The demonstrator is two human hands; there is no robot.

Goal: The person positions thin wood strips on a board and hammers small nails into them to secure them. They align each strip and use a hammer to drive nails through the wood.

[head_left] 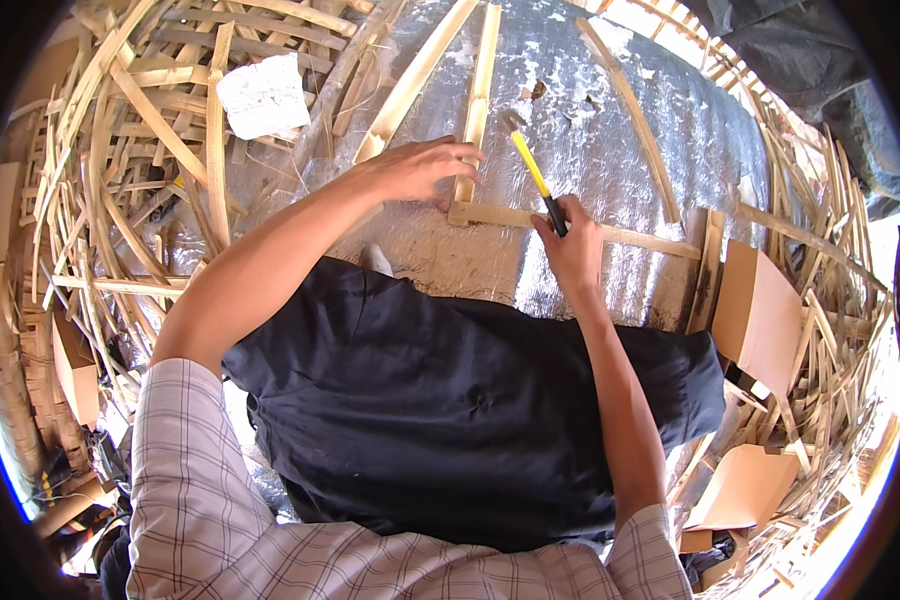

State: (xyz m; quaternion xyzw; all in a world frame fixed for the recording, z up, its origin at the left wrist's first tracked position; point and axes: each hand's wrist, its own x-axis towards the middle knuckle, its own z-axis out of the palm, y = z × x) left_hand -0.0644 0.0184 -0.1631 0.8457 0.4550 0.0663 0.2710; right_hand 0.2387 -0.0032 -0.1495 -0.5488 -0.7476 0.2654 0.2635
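My right hand (575,250) is wrapped round the black grip of a hammer (531,165) with a yellow shaft. The hammer's head points away from me, above the silvery sheet (560,130). My left hand (420,172) is open, its fingers bent and apart, beside a pale bamboo strip (483,90) that runs away from me. No object shows in that hand; whether its fingertips touch the strip I cannot tell. Close to both hands, a crosswise bamboo strip (620,236) meets the near end of the lengthwise one at a corner.
More bamboo strips lie on the sheet, including one at the right (632,118). Woven bamboo (170,90) with a white block (264,97) is at the far left. Cardboard boxes (755,310) and loose strips stand at the right. Dark cloth (450,400) covers my lap.
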